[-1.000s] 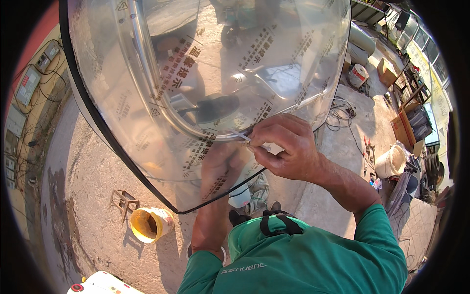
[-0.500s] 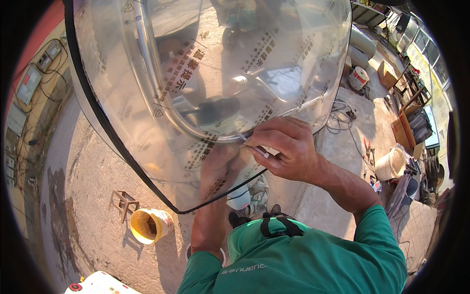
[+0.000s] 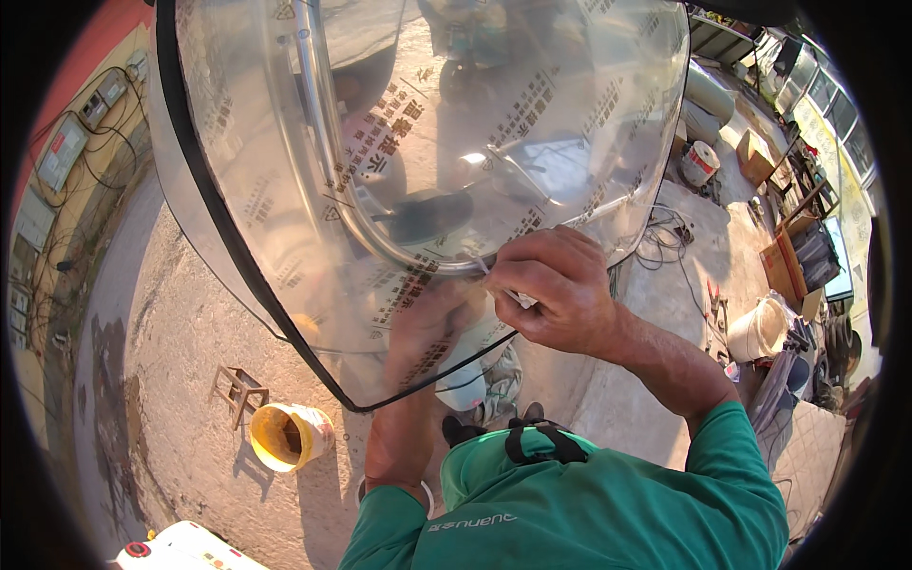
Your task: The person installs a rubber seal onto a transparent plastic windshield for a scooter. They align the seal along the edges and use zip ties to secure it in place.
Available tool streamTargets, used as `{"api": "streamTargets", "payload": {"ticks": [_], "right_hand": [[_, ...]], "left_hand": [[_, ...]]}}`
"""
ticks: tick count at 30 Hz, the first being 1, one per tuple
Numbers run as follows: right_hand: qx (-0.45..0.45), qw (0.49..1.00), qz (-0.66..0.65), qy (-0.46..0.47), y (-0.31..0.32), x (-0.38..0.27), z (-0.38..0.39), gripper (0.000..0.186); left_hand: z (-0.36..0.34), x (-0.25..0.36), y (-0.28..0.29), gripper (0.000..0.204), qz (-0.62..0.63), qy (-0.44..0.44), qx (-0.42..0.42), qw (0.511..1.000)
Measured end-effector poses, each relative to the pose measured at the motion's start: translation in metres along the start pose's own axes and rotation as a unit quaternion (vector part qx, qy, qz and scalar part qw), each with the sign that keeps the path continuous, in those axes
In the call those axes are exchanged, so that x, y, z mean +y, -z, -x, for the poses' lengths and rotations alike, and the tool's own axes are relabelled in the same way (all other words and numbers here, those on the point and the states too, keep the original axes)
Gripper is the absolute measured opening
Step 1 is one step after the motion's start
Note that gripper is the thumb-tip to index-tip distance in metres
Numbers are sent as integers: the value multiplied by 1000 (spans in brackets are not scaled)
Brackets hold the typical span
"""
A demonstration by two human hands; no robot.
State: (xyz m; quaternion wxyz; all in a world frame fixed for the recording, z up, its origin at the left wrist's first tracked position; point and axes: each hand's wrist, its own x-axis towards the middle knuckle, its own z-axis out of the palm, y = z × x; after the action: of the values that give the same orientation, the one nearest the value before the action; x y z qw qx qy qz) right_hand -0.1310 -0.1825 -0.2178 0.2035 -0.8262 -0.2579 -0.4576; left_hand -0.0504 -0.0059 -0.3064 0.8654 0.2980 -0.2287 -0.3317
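Note:
In front of me stands a large clear plastic sheet (image 3: pixel 285 247) with black edging (image 3: pixel 218 223) and dark print. Behind it runs a bent shiny metal tube (image 3: pixel 353 218). At the tube's lower bend, my right hand (image 3: pixel 556 290) is closed, pinching a thin white strip (image 3: pixel 521 298) that resembles a cable tie. My left hand (image 3: pixel 432 313) is behind the sheet, just under the tube and close to the right fingertips. Its fingers look bent together, but film and print blur what they hold. Both hands are above the sheet's lower black edge.
A yellow-lined bucket (image 3: pixel 285 439) and a small wooden stool (image 3: pixel 237 391) stand on the ground at left. Loose cable (image 3: pixel 665 233), a white bucket (image 3: pixel 758 328) and cardboard boxes (image 3: pixel 785 266) lie at right. A white object with a red round part (image 3: pixel 180 551) is at lower left.
The sheet's left edge and the tube have shifted right in view. Less of the white strip shows past my right fingers. Both hands stay at the tube's lower bend.

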Motion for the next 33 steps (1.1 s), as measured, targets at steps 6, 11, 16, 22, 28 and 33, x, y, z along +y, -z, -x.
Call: {"api": "streamTargets", "payload": {"ticks": [6,11,16,22,28,33], "right_hand": [[-22,997,-70,-30,3,1,-8,26],[-23,976,-203,-80,6,5,-7,27],[-49,956,-232,-173,19,-3,-14,22],[-104,900,-296,-303,27,-6,-22,16],[-95,926,-272,-243,26,-13,-20,16],[-65,945,-254,-194,29,-12,-18,14]], "left_hand": [[10,1,-2,32,-58,-11,82,995],[59,-29,56,25,-233,-76,132,960],[138,-76,50,20,-69,-51,334,939],[169,-85,-44,16,-367,-99,235,894],[62,-23,-105,25,-574,-311,252,715],[34,-27,-117,24,-602,-363,307,642]]}}
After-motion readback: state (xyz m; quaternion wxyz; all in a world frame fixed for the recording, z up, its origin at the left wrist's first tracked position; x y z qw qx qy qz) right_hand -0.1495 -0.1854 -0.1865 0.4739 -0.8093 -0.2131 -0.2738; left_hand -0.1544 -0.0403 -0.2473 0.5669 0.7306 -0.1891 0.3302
